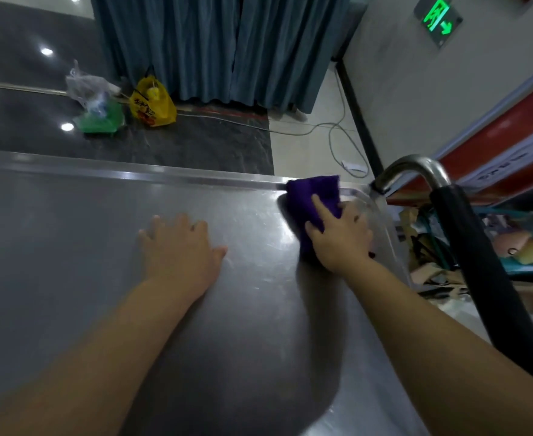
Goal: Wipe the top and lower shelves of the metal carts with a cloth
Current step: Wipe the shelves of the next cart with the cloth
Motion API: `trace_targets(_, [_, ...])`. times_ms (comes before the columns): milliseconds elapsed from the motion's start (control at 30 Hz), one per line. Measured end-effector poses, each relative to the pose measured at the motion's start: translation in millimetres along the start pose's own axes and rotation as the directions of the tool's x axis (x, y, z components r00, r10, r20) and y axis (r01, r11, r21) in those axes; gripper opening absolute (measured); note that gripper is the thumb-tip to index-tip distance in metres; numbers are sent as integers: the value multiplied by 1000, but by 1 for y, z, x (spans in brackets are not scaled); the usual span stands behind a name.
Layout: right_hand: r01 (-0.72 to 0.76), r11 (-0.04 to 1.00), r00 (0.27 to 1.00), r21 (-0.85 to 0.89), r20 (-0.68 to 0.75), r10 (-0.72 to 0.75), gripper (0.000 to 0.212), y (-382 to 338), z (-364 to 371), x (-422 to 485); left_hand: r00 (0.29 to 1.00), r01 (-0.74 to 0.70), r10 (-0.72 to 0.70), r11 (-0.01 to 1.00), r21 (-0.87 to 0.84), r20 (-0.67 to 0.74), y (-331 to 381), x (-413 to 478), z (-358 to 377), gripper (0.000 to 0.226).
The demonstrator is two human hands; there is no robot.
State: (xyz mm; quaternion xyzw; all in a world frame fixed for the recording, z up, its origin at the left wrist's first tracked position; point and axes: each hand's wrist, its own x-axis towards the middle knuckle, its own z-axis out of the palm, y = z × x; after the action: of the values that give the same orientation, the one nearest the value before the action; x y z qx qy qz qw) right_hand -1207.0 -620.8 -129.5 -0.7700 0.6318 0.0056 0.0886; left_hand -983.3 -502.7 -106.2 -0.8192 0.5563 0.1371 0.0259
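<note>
Pressing one purple cloth onto the far right corner of the cart's top shelf, the right hand curls its fingers around it. The left hand lies flat nearby on the shelf, fingers spread. One yellow bag sits on the floor beyond.

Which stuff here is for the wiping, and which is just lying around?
For the job: purple cloth, right hand holding it, left hand flat on shiny metal cart top.
Lying about: yellow plastic bag, green plastic bag, white floor cable, green exit sign.
</note>
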Motion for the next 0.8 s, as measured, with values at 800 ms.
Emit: trace_targets(800, [-425, 904, 904, 53, -21, 426, 59, 49, -7, -87, 931, -363, 364, 931, -41, 28, 57, -18, 42, 63])
